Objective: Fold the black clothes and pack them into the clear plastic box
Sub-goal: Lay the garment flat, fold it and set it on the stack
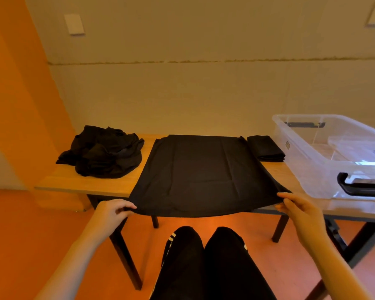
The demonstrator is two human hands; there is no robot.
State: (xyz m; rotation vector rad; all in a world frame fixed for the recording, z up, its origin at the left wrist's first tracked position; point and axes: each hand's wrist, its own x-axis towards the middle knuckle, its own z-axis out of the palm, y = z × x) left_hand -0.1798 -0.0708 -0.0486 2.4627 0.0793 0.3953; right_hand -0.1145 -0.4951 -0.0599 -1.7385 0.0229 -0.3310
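Note:
A black garment (201, 172) lies spread flat across the middle of the wooden table (91, 185), its near edge hanging just past the table's front. My left hand (114, 213) pinches its near left corner. My right hand (297, 207) pinches its near right corner. A crumpled pile of black clothes (102, 151) sits at the table's left. A folded black garment (265, 148) lies at the back right, beside the clear plastic box (307, 161), which stands open on the right with no black clothes visible in it.
The box has black handles (359, 187) at its ends. A wall runs close behind the table. My legs in black trousers (204, 263) are below the table's front edge, over an orange floor.

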